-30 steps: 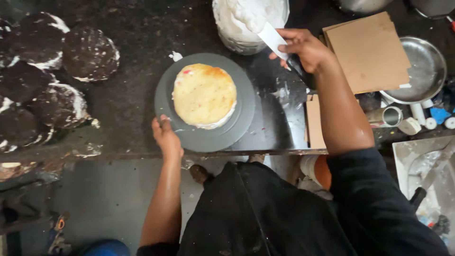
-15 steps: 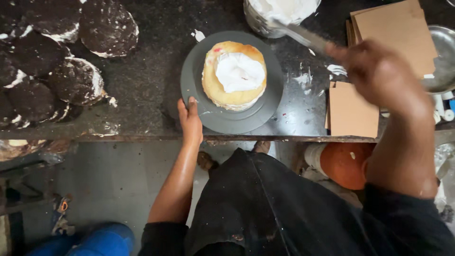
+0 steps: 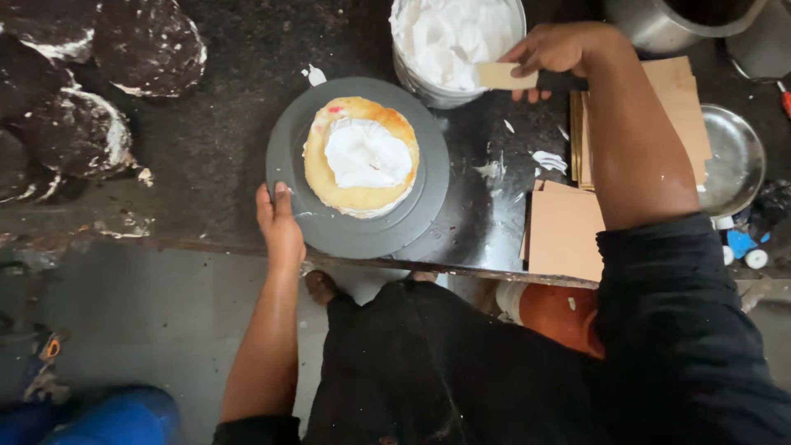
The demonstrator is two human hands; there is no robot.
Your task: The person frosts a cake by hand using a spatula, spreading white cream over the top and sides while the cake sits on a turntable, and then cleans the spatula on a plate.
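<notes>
Landmark = grey turntable (image 3: 360, 235) near the front edge of the dark worktop (image 3: 231, 165). On its centre sits a round yellow sponge cake layer (image 3: 334, 185) w/ a white cream blob (image 3: 367, 152) on top. Left hand (image 3: 280, 224) is at the turntable's lower-left rim, fingers laid over the edge, loosely curled, holding nothing else; it's the nearer hand to the cake. Right hand (image 3: 554, 56) is up-right of the turntable, well apart from the cake, closed on a dark handle w/ a pale flat blade, prob. a spatula (image 3: 504, 77), long axis roughly left-right, tip over the cream bucket (image 3: 451, 45). From that hand the cake lies down-left. Brown cardboard boards (image 3: 564, 231) right of the turntable; dark frosted cakes (image 3: 78, 132) far left.
</notes>
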